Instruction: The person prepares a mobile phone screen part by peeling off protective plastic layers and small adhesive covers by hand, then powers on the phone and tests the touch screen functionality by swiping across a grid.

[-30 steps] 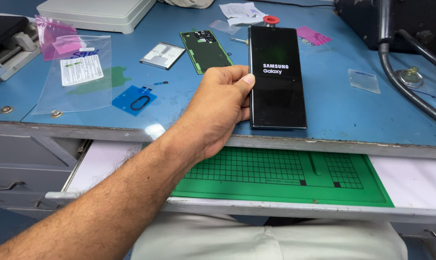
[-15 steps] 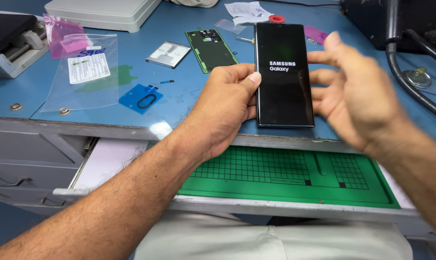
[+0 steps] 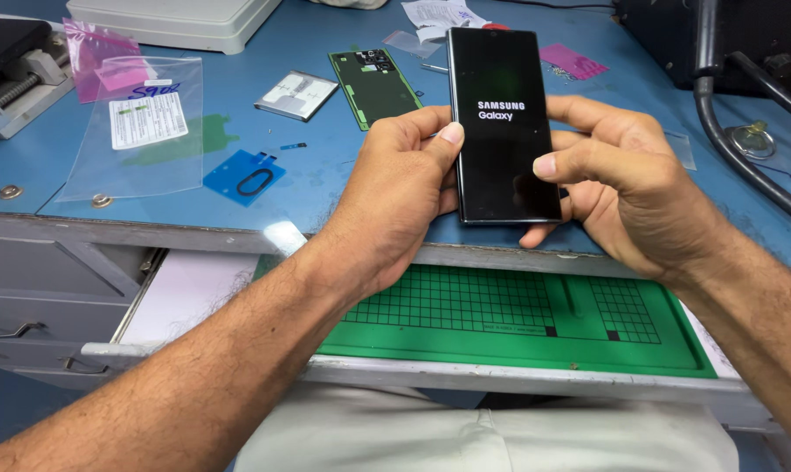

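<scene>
1. The left hand (image 3: 395,188) held the black phone (image 3: 503,122) by its left edge, its grip closed around it.
2. The right hand (image 3: 622,188) held the right edge, thumb on the screen.
3. The phone was above the blue bench (image 3: 255,227), near its front edge.
4. A green mat (image 3: 518,328) lay in the open drawer below.
5. A clear bag (image 3: 133,131) lay to the left.

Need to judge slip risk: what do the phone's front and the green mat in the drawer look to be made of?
Phone, held in left hand and right hand: front looks like glossy glass, mirroring light near its lower end. Green mat: matte, probably rubber or silicone, with a printed grid and no glare.
</scene>
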